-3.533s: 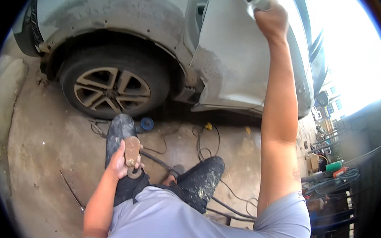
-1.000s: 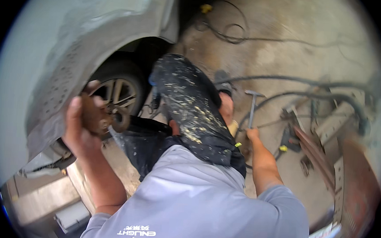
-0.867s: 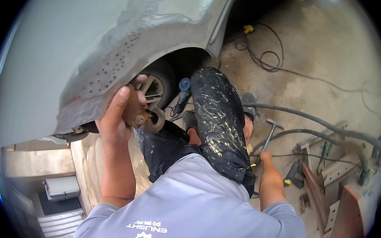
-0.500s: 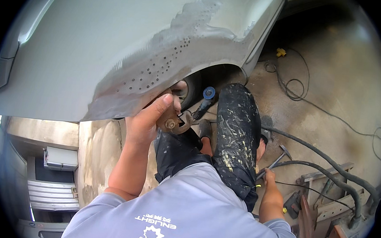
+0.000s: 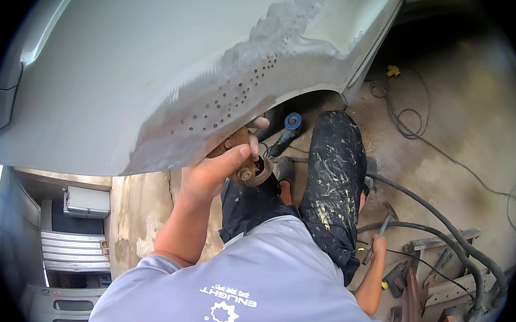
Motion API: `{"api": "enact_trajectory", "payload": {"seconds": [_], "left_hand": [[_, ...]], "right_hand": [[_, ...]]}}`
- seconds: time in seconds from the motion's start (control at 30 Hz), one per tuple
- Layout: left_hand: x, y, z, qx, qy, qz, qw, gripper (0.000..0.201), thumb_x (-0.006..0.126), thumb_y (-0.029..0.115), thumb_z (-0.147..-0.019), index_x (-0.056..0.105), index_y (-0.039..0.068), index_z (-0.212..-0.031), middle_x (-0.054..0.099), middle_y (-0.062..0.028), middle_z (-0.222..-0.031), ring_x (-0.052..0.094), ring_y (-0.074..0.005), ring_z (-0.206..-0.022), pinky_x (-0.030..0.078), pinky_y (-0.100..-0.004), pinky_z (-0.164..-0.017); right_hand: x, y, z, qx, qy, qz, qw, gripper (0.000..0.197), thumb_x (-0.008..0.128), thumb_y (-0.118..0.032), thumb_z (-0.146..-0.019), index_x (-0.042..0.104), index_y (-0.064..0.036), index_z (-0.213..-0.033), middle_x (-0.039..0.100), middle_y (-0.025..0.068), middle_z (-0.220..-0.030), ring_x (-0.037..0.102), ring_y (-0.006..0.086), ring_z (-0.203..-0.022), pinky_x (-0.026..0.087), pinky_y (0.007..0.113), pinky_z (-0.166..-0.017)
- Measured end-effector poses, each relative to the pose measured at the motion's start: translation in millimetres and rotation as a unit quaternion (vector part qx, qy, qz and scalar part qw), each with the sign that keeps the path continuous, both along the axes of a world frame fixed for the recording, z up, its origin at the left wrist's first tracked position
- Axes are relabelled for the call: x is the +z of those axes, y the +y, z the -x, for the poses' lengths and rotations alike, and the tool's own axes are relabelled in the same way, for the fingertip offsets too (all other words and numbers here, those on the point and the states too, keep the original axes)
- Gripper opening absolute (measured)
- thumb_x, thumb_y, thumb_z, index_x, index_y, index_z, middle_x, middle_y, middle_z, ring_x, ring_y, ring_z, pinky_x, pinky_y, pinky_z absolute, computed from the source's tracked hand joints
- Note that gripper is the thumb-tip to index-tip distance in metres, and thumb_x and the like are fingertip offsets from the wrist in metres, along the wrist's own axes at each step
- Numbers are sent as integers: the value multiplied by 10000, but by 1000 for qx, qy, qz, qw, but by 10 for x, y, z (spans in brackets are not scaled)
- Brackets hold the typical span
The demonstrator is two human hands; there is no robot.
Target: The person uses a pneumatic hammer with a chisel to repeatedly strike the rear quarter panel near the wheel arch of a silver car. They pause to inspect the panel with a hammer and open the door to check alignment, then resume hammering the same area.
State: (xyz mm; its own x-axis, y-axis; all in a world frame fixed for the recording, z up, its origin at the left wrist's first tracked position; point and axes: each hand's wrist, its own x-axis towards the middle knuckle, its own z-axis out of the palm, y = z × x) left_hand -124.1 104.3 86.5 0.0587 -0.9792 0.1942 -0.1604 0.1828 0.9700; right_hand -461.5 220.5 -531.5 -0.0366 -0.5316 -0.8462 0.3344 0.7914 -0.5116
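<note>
My left hand [image 5: 212,170] is closed round a rusty metal block [image 5: 243,160] with a bolt and a curved hook-like end. Thumb in front, fingers behind, it holds the block at the lower edge of a pale car body panel [image 5: 96,84]. Part of the block and some fingers are hidden. Above it, a ground-down grey patch [image 5: 227,81] carries rows of small dark spots. Down at my right side, my right hand [image 5: 378,244] grips a hammer [image 5: 384,226] by its handle, head upward, apart from the panel.
An angle grinder with a blue disc [image 5: 292,121] stands near the wheel arch, beside my foot. Thick dark cables [image 5: 429,200] run across the floor to a machine at the right. A thin cord [image 5: 449,157] with a yellow plug [image 5: 393,70] lies farther off. Metal parts [image 5: 413,300] lie at lower right.
The panel and my left hand with the block appear farther right. The block has tilted. My right hand has moved right, and the hammer has swung more upright.
</note>
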Motion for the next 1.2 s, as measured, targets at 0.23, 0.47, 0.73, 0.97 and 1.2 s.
{"api": "enact_trajectory", "payload": {"seconds": [0.23, 0.47, 0.73, 0.97, 1.2], "left_hand": [[-8, -158, 20, -10, 14, 23, 1000, 467, 619, -61, -865, 563, -107, -1326, 669, -235, -1205, 655, -205, -888, 546, -331, -781], [-96, -223, -155, -39, 2, 13, 999, 492, 640, -68, -853, 555, -100, -1337, 665, -221, -1218, 653, -196, -896, 543, -323, -779], [-95, -257, -317, -68, 19, 29, 997, 566, 654, -44, -835, 521, -107, -1382, 614, -268, -1288, 649, -249, -934, 541, -345, -816], [-138, -188, -195, -53, 21, 30, 998, 572, 654, -61, -831, 505, -111, -1381, 634, -260, -1243, 657, -224, -926, 563, -367, -828], [-150, -224, -174, -43, 7, 48, 998, 557, 616, -89, -842, 493, -112, -1385, 642, -257, -1256, 686, -255, -1022, 581, -383, -890]], "right_hand": [[760, 113, 769, -145, -326, -38, 933, 104, 603, -61, -926, 517, -117, -941, 470, 5, -686, 464, 114, -493, 360, 246, -383], [1977, -311, 83, 35, -77, 127, 988, 256, 675, -61, -881, 514, -72, -1080, 498, -11, -719, 469, 90, -521, 354, 258, -408], [4453, -736, -932, -76, -72, 453, 885, 566, 699, -140, -998, 398, 46, -1441, 573, -8, -807, 505, 58, -590, 428, 233, -498], [4866, -868, -1574, 65, -164, 568, 804, 679, 650, -444, -1018, 380, 47, -1401, 508, 10, -837, 462, 63, -653, 403, 219, -534], [4771, -843, -1969, -6, -88, 716, 692, 647, 548, -554, -1030, 565, 64, -1220, 590, 94, -910, 534, 176, -711, 457, 277, -638]]}}
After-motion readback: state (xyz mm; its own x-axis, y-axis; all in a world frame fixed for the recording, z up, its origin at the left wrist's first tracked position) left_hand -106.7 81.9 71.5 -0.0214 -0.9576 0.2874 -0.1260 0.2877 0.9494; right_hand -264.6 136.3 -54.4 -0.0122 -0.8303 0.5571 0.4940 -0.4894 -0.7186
